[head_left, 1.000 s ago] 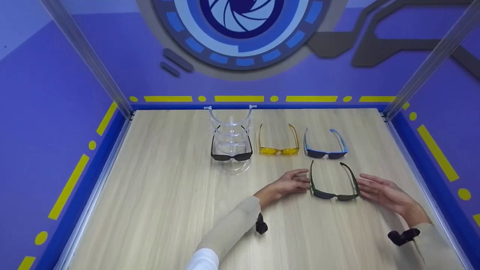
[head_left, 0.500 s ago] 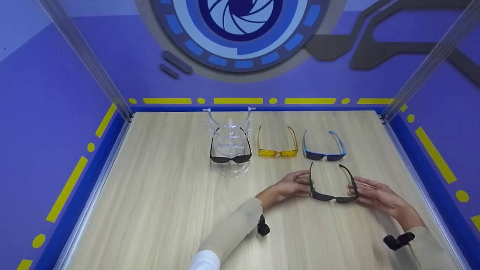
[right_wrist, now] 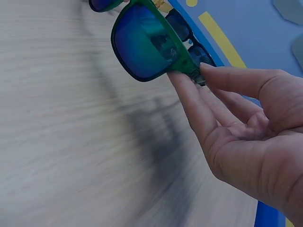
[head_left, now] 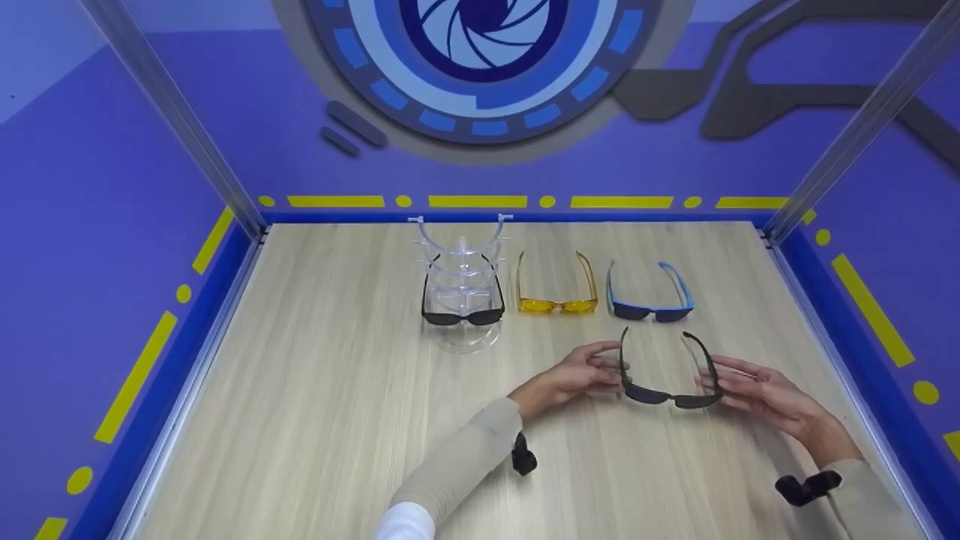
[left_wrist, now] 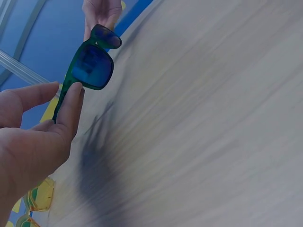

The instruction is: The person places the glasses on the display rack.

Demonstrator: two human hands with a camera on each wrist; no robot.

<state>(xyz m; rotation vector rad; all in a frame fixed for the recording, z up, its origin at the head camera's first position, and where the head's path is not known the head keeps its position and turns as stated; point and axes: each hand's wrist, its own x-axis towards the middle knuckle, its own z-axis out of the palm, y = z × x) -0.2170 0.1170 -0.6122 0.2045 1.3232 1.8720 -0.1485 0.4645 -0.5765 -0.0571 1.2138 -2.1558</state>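
Observation:
Dark green sunglasses [head_left: 646, 394] with blue-green mirrored lenses are held between both hands, temples unfolded and pointing toward the back wall. My left hand [head_left: 568, 379] pinches the left temple near its hinge. On the other side, my right hand [head_left: 776, 399] grips the right temple between thumb and fingers. Both wrist views show the sunglasses [left_wrist: 93, 66] raised off the table, with shadows below. Behind them lie blue-framed sunglasses [head_left: 651, 312] and yellow glasses [head_left: 556, 306]. A clear tiered display stand [head_left: 463, 259] carries black sunglasses [head_left: 463, 316] on a low tier.
The wooden table [head_left: 315, 420] is bounded by blue panels at the back [head_left: 240, 112] and sides. Metal posts [head_left: 176, 112] rise at the back corners. The stand's upper tiers project above the black sunglasses.
Both hands have closed onto the temples, the right moving inward to reach its side. The green sunglasses have come up slightly from the table. The other glasses and stand stay put.

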